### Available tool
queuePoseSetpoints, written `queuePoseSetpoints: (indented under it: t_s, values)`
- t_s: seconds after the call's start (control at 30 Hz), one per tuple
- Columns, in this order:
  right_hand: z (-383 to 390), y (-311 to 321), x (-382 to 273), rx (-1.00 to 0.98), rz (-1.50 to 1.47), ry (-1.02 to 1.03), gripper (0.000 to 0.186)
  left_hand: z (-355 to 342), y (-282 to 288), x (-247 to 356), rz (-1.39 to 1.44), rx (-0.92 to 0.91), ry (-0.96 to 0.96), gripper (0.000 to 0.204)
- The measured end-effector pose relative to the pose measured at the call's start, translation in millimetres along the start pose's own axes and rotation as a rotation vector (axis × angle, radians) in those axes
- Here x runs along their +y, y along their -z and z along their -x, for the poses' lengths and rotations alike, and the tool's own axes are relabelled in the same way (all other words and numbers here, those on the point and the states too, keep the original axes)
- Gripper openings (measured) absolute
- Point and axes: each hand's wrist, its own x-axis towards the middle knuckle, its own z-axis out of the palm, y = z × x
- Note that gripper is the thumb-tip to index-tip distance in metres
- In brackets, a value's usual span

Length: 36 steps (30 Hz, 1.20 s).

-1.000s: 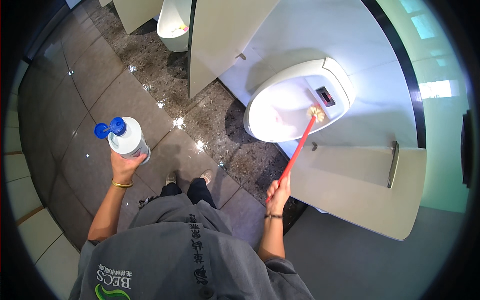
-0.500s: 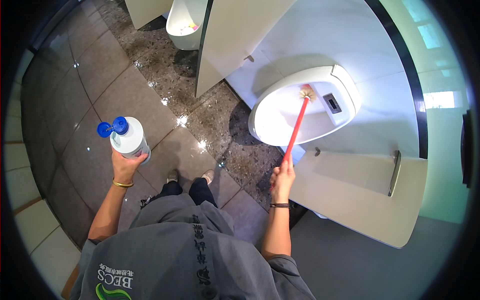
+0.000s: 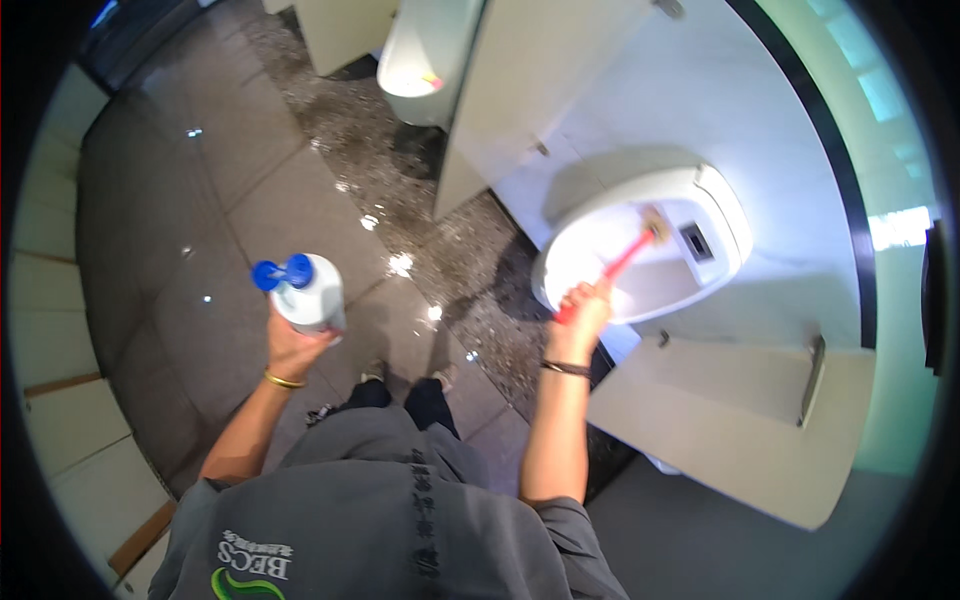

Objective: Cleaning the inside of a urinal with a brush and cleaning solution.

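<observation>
My left hand (image 3: pixel 295 345) is wrapped round a white plastic bottle (image 3: pixel 312 300), held upright out to the left, its blue flip cap (image 3: pixel 298 270) hinged back. In my right hand (image 3: pixel 586 318) is the red handle of a toilet brush (image 3: pixel 628 256), gripped with the fingers closed round it. The brush's pale, bristly head rests against or close to the inner back wall of a white urinal (image 3: pixel 590 240), just beside the dark sensor panel (image 3: pixel 694 241). Exactly how firmly the bristles touch is blurred.
Beige partition panels (image 3: pixel 740 430) flank the urinal on both sides. Farther left stands a second urinal (image 3: pixel 412 80) with small coloured pieces in it. A strip of dark speckled stone (image 3: pixel 390 200) runs below them, beside wet-looking grey floor tiles (image 3: pixel 200 290) with bright reflections.
My right hand has moved closer to the urinal, and the brush handle lies at a lower slant. The view has shifted, so the surroundings sit farther right and lower. The left hand still holds the bottle.
</observation>
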Motion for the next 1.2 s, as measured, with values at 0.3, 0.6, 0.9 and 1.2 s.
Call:
queuePoseSetpoints:
  t_s: [0.3,0.6,0.9,1.2]
  values:
    - [18,-16,33,-0.018,0.245,0.182,0.024,17,24,-7,-0.430,0.150,-0.033,0.089]
    - [-31,13,34,0.053,0.408,0.181,0.017,22,30,0,-0.290,0.198,0.031,0.088]
    - [-16,35,46,0.004,0.481,0.249,0.048,22,20,-9,-0.151,0.124,0.064,0.088]
    - [-36,149,74,0.002,1.328,0.393,0.041,15,18,0,-0.496,0.089,-0.052,0.086]
